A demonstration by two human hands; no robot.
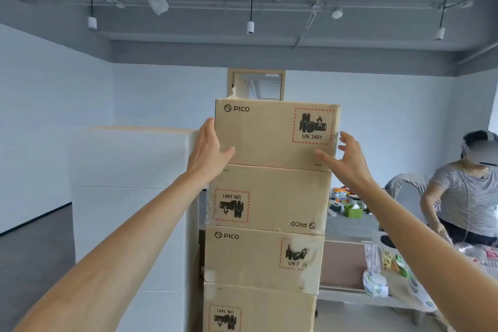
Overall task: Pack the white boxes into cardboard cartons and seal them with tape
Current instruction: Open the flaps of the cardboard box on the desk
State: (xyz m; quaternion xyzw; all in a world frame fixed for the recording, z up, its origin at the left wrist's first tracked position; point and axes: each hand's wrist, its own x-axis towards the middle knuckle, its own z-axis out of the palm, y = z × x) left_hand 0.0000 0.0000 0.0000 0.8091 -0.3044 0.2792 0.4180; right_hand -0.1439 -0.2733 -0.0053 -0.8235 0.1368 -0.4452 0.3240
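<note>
Top brown cardboard carton point(269, 137): atop tall stack point(264, 256), overhanging right. Left hand point(208, 148) flat against its side; right hand point(350, 162) spread, seemingly just off. Risk: one-sided push topples stack

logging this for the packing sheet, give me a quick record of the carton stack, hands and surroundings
stack: four cartons visible, one atop another
top carton: logo upright, battery warning label upper right
second carton: print upside down
left hand: flat against top carton's left edge, thumb on its front
right hand: fingers spread at its lower right corner, contact unclear
tape rolls: on the table, lower right
other person: striped shirt, far right
</note>
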